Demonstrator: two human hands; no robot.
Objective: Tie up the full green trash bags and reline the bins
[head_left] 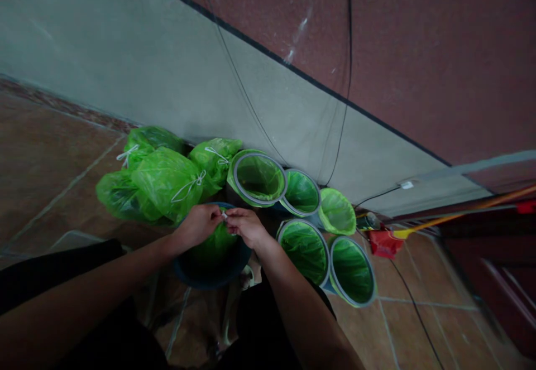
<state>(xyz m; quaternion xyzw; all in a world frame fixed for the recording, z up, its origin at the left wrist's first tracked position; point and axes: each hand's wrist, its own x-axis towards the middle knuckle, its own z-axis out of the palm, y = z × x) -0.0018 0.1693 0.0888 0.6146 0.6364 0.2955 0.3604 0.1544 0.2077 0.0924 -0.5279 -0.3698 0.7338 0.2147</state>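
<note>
My left hand (196,226) and my right hand (248,227) meet over a dark blue bin (209,283). Their fingers are closed in a pinch on a white drawstring (224,214), of which only a small bit shows between the fingertips. Below the hands, a green trash bag (213,248) sits inside the bin, its top gathered near the string. How the string is looped is too small to tell. Left of and behind the bin, several filled green bags (167,174) lie heaped, with white drawstring bows on some.
Several bins with green liners, such as the grey-rimmed bin (304,250), stand to the right. A red dustpan (385,243) and a yellow-orange pole (460,214) are farther right. Cables (349,41) hang along the wall (125,52); another cable crosses the tiled floor (444,331).
</note>
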